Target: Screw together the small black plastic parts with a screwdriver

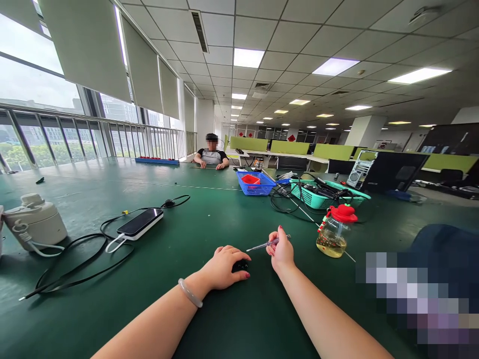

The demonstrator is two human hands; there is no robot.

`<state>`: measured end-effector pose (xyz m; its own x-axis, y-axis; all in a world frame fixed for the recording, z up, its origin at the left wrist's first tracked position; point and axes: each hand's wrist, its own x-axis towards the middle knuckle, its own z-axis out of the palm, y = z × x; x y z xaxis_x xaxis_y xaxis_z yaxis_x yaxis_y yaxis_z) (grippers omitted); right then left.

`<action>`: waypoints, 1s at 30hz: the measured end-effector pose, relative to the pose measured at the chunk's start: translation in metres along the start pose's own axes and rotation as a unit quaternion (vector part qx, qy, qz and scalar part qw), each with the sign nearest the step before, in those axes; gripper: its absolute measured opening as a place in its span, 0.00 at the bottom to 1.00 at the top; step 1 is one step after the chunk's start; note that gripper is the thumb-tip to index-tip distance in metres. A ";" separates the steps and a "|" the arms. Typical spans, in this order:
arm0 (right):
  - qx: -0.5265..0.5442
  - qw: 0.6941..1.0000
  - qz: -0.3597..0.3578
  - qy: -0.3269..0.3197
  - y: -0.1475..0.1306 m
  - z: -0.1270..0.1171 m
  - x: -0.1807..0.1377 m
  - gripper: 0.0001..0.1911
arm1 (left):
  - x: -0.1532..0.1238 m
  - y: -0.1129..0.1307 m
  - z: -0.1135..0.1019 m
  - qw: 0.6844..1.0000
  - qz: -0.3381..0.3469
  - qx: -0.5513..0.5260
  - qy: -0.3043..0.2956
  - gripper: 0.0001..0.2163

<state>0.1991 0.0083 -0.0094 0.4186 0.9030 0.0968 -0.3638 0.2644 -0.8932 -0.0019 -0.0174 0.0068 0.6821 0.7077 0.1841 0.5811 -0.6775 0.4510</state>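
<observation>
My left hand [227,267] rests on the green tabletop, its fingers and thumb curled around a small black part [240,265] with tiny light spots. Most of that part hides under the fingers, so its kind is unclear. My right hand [280,249] grips a slim screwdriver [266,244] with a see-through handle. The thin shaft points left, its tip just above and to the right of the black part, seemingly apart from it.
Right of my hands stands a red-lidded bottle [332,239]. Beyond are a blue basket [256,185] and a green basket [318,199] of cables. To the left lie a phone [140,223], a black cable [88,271] and a beige jug [35,222]. A person [211,154] sits opposite.
</observation>
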 end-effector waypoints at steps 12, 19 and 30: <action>-0.010 1.000 -0.006 -0.007 0.006 0.001 -0.002 0.27 | 0.006 0.018 0.014 0.993 -0.038 0.111 0.021 0.11; -0.028 0.999 -0.022 -0.013 0.008 0.000 -0.004 0.27 | -0.017 0.017 0.002 0.985 -0.069 0.156 0.013 0.12; -0.034 0.999 -0.004 -0.017 0.012 0.005 -0.006 0.28 | -0.169 -0.059 -0.075 0.942 -0.276 0.186 0.044 0.17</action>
<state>0.1881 0.0081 -0.0181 0.3922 0.9124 0.1170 -0.3035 0.2484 -0.9199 -0.1849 -0.0824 0.0145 0.2015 0.9753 0.0900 0.9628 -0.2142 0.1647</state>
